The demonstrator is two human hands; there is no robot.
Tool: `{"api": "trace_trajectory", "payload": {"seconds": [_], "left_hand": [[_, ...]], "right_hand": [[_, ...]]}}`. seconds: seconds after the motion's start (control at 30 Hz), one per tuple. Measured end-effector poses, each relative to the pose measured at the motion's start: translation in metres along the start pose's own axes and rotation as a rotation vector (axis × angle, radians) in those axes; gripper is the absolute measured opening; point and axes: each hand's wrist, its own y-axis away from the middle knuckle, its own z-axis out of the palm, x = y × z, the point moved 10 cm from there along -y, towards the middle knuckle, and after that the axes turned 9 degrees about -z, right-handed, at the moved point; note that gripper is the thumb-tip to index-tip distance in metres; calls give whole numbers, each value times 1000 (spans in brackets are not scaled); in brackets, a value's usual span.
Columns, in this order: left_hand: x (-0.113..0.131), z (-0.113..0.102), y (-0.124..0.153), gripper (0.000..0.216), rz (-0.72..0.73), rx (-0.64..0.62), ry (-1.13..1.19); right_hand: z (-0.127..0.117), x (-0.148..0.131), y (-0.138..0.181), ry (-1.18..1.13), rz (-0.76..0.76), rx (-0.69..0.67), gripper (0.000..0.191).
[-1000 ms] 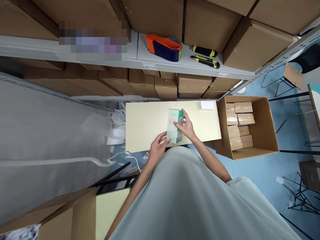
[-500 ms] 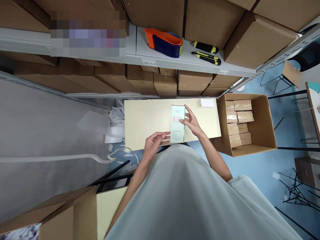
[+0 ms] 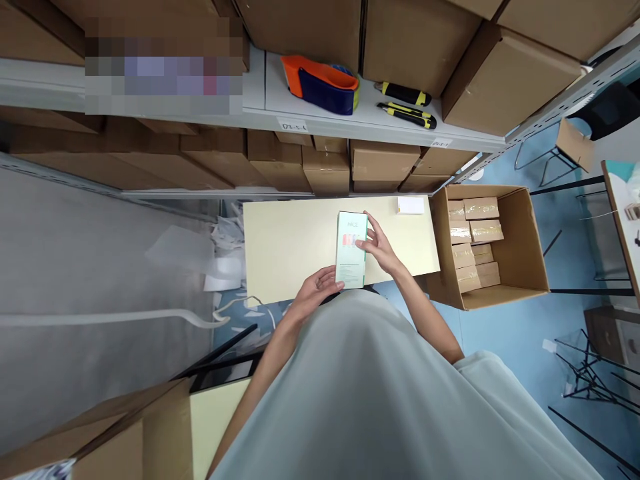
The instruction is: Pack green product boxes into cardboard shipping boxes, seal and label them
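A pale green printed carton (image 3: pixel 351 250) is held upright over the cream table, its printed face toward me. My right hand (image 3: pixel 381 248) grips its right edge, thumb across the front and fingers round the side and behind. At the lower left corner my left hand (image 3: pixel 316 290) also has hold of it, the thumb near the front edge and the fingertips partly hidden. A small white box (image 3: pixel 411 205) lies at the far right of the cream table (image 3: pixel 285 247).
To the right stands an open cardboard box (image 3: pixel 523 247) with several small brown boxes inside. Above the table, a metal shelf (image 3: pixel 370 127) bears cartons, an orange and navy roll-like item (image 3: pixel 323 87) and two utility knives (image 3: pixel 407 103). Crumpled paper (image 3: pixel 227 243) lies left.
My left hand has closed on the carton's lower left corner; before, its fingers were stretched out beside it. The carton has tilted slightly. The whole view has shifted a little.
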Motion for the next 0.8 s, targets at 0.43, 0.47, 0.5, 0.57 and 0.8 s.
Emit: {"api": "trace_trajectory", "payload": {"seconds": [0.43,0.47,0.5,0.57,0.8], "left_hand": [[1,-3,2,82,135,382,-144],[3,-2,3,81,147,349,-143],[5,-3,4,80,150,314,-129],[5,-8,4,80,117,233,-68],[6,-5,11,94,-13,-34,22]], "right_hand": [[-1,0,14,522,82,229,115],[-2,2,14,466,69,223,115],[-3,5,14,393,60,214,115],[-6,11,15,223,61,193,117],[-4,16,22,-42,45,129,120]]}}
